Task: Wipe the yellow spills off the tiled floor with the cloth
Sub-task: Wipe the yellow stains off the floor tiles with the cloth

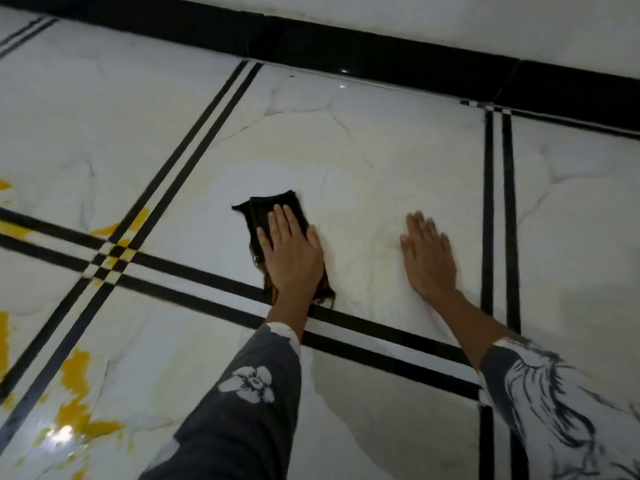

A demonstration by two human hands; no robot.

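While left grip [291,252] presses cloth [266,209] flat-fingered | right grip [427,258] flat on floor [363,150] | yellow spills [74,375] leftward

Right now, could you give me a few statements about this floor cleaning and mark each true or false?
1. The left hand presses flat on the dark folded cloth. True.
2. The right hand holds a second cloth. False: it holds nothing and lies flat on the bare white marbled floor tile.
3. Yellow spills remain on the floor to the left of the cloth. True.
4. The cloth covers the yellow-stained crossing of black stripes. False: the crossing lies apart from the cloth, to its left, uncovered.
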